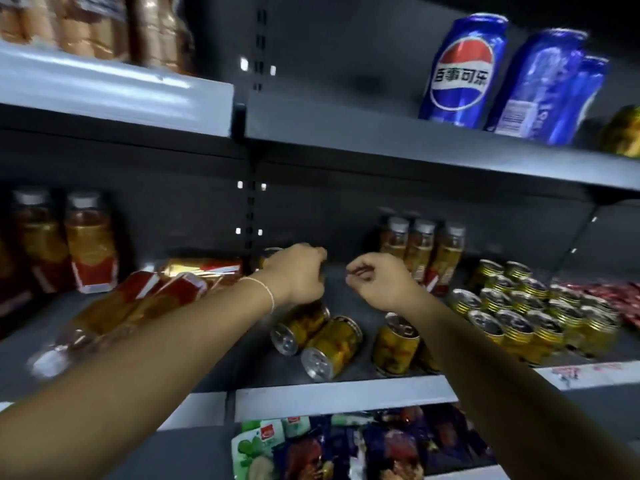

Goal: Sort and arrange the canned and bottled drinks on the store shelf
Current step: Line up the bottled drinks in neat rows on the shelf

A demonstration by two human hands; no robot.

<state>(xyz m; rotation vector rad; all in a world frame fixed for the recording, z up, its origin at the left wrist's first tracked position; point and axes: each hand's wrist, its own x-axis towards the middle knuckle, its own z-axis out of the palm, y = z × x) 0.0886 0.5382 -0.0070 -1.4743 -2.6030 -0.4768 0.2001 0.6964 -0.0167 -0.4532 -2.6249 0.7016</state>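
- Hovering over the middle shelf (346, 393), the left hand (298, 271) has its fingers curled downward; whether it grips anything I cannot tell.
- Beside it, the right hand (374, 278) is curled closed, with nothing visible inside.
- A partly hidden can (270, 252) sits just behind the left hand.
- Two yellow cans (313, 336) lie on their sides below the left wrist.
- One upright can (396, 346) stands under the right wrist.
- Three upright bottles (420, 251) stand behind the right hand.
- A block of upright cans (519, 313) fills the shelf to the right.
- Toppled bottles (131, 306) lie under the left forearm.
- Blue cola cans (464, 71) stand on the shelf above.
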